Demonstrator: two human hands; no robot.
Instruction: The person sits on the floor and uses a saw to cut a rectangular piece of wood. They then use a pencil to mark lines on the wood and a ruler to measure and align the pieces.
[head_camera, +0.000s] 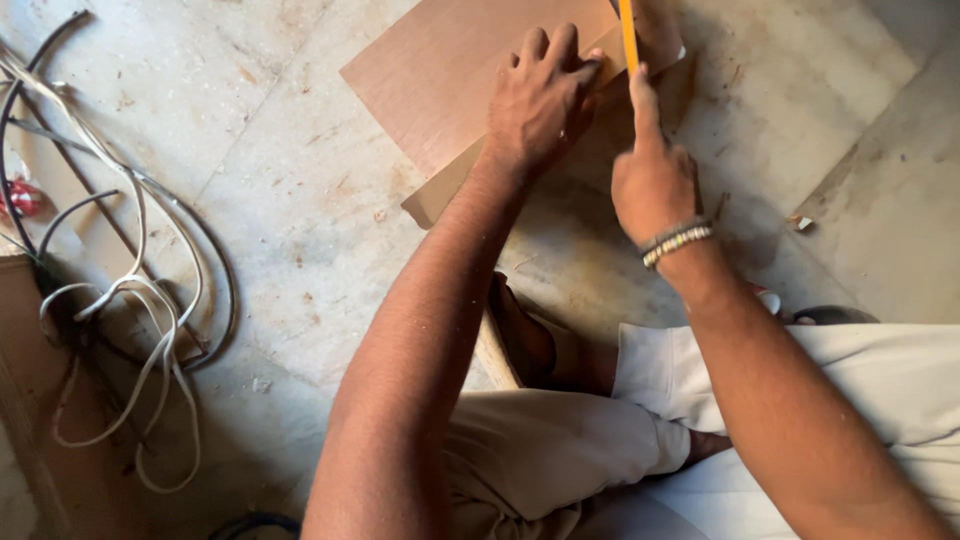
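Bent knees, flat brown board, yellow pencil

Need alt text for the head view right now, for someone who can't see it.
Seen from above, a person's left hand presses flat on a brown wooden board lying on a dusty stone floor, while the right hand, with a beaded bracelet at the wrist, holds a yellow pencil against the board. Loose white and black cables lie at the left.
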